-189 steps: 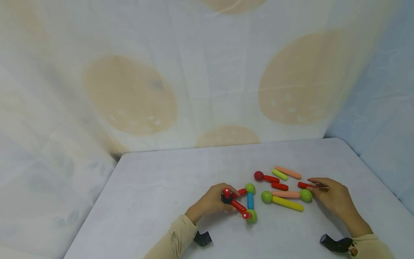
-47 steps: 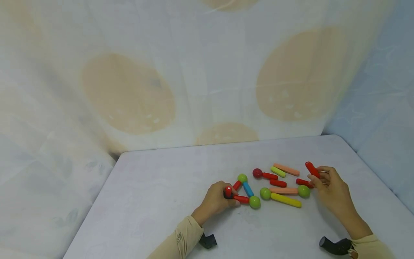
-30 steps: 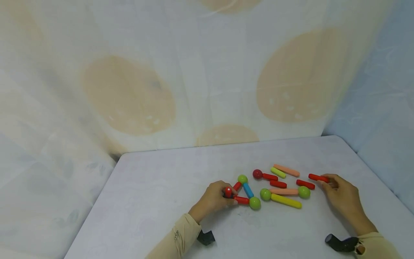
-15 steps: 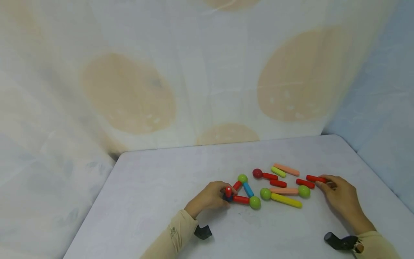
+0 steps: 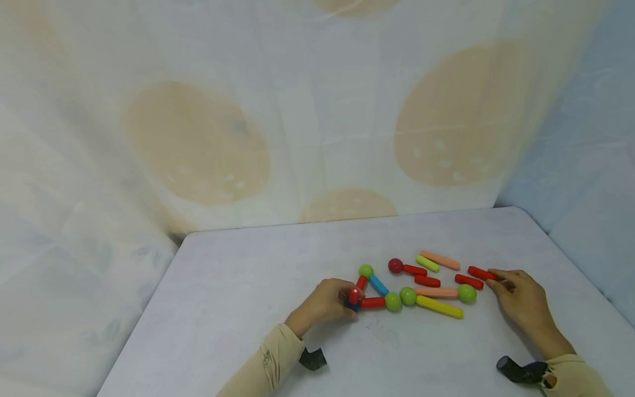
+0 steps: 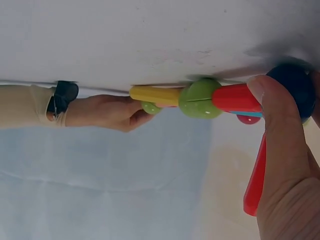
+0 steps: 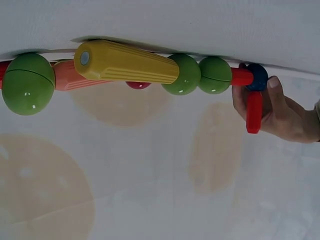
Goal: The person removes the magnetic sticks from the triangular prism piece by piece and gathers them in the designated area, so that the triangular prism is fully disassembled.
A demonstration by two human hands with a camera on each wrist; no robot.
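Observation:
My left hand (image 5: pixel 345 298) grips a dark blue ball (image 6: pixel 295 82) that joins red sticks; one red stick (image 5: pixel 354 295) stands up by my thumb (image 6: pixel 280 150). From this ball a red stick (image 5: pixel 372 302), two green balls (image 5: pixel 393 301) (image 5: pixel 365 270) and a blue stick (image 5: pixel 378 285) form a flat triangle. The triangle's near green ball touches another green ball (image 5: pixel 408 296), which carries a salmon stick (image 5: pixel 436 292) and a yellow stick (image 5: pixel 439 307). My right hand (image 5: pixel 493 279) pinches the end of a red stick (image 5: pixel 480 273) lying on the table (image 5: pixel 248 286).
Behind the row lie a red ball (image 5: pixel 395 266) with a red stick (image 5: pixel 414 270), a lime stick (image 5: pixel 428 263), a salmon stick (image 5: pixel 440 260) and two loose red sticks (image 5: pixel 427 281) (image 5: pixel 468 282). Patterned cloth hangs behind and beside the table.
My left hand has swung the triangle to the right, so its green ball now meets the green ball of the yellow stick. Earlier my right hand lowered its red stick onto the table.

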